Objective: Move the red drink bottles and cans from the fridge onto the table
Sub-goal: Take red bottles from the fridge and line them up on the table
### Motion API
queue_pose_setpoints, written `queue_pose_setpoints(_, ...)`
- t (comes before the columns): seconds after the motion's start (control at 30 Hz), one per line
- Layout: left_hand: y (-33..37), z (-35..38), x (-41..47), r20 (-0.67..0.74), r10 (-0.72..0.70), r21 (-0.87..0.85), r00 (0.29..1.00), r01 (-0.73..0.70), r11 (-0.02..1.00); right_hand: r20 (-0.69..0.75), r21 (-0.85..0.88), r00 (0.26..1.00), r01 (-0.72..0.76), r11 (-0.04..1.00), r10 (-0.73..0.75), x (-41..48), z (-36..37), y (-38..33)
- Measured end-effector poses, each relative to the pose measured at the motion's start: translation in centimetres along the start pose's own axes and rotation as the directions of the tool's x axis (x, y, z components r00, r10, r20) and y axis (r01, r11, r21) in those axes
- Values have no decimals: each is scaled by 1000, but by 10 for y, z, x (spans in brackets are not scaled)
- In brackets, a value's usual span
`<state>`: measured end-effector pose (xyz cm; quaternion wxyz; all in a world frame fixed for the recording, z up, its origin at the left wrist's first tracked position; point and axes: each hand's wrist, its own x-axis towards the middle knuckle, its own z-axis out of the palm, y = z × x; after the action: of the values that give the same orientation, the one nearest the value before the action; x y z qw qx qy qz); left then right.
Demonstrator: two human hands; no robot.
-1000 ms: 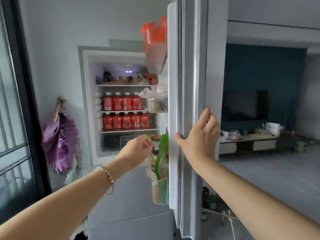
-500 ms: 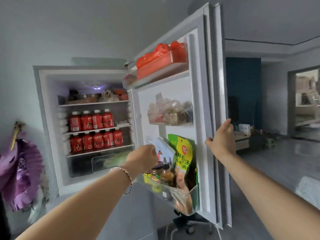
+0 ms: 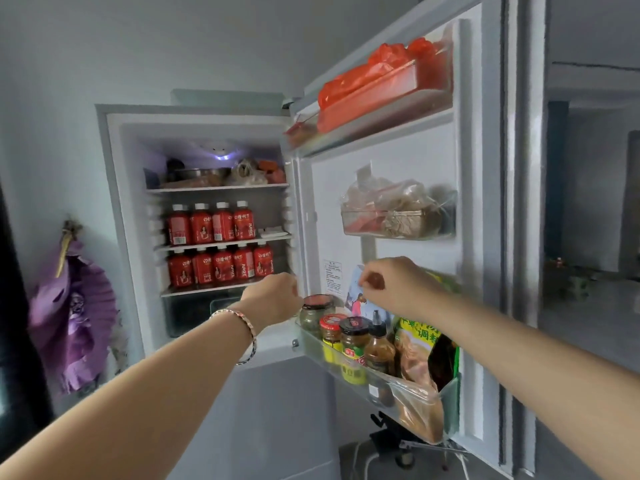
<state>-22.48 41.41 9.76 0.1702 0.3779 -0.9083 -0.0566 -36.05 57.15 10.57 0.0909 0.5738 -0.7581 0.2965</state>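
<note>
Nine red bottles stand inside the fridge, four on the middle shelf and five on the shelf below it. All have white caps and red labels; the small print on the labels is too blurred to read. No cans can be made out. The table is not in view.

The left hand reaches toward the fridge, just in front of the lower row, with its knuckles a little below and to the right of the last bottle. Its fingers are curled inward and hidden behind the back of the hand, so I cannot tell if they touch anything; they hold no bottle. A bracelet is on this wrist.

The right hand is raised before the inner side of the open door. Its fingers are bent loosely, thumb near forefinger, and nothing is grasped that I can see. The motion makes the fingertips soft and unclear.

Just below these fingers the bottom door bin holds jars, a dark sauce bottle and a green and yellow packet; the wrist covers the top of the packet. Above the fingers, a bin with plastic bags, contents unclear. At the top of the door lies a red bag. A purple thing hangs on the wall far left of the left hand; its shape is hard to make out.
</note>
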Motion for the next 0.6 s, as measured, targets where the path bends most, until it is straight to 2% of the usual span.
queue_pose_setpoints(0.23, -106, -17, 54, -33, -83, 68, 996, 85, 994, 242, -52, 970, 34, 998, -20, 108, 85, -58)
queue_pose_setpoints(0.3, -143, -21, 80, -60, -92, 74, 994, 96, 993, 270, -59, 962, 41, 997, -23, 145, 110, -72)
queue_pose_setpoints(0.47, -213, -30, 139, -160, -86, 43, 983, 94, 995, 251, -52, 968, 1, 999, 13, 224, 156, -95)
queue_pose_setpoints(0.6, -269, -38, 202, -303, -83, 3, 949, 88, 996, 117, -4, 993, -30, 1000, 30, 305, 198, -104)
